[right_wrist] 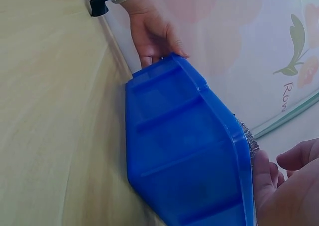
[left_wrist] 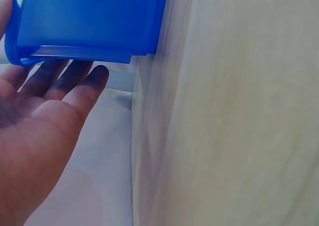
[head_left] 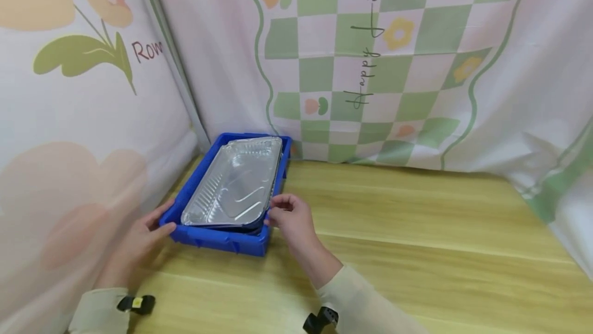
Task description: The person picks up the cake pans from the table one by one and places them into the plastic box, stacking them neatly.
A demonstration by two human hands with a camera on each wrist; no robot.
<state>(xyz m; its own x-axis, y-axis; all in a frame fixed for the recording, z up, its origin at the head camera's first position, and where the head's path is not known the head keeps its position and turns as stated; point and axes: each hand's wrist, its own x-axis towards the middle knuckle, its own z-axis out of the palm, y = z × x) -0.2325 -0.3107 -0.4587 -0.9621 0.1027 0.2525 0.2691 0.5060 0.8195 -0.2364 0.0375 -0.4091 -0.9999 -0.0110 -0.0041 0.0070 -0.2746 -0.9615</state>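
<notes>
A blue plastic bin [head_left: 217, 240] sits on the table, with a shiny aluminium foil tray [head_left: 241, 185] lying slightly tilted inside it. Dark items show under the tray's front right corner, mostly hidden. My left hand [head_left: 141, 239] holds the bin's front left corner, thumb over the rim and the other fingers against the outside wall, as the left wrist view also shows. At the bin's right side, my right hand [head_left: 293, 218] has its fingertips right at the rim and the foil tray's edge. Its thumb stands apart from the fingers in the right wrist view.
The wood-grain table [head_left: 417, 231] stretches away to the right. A printed cloth [head_left: 370, 66] hangs behind the bin, and another cloth wall [head_left: 83, 133] stands close on the left. Black wrist devices [head_left: 136, 304] are strapped over both sleeves.
</notes>
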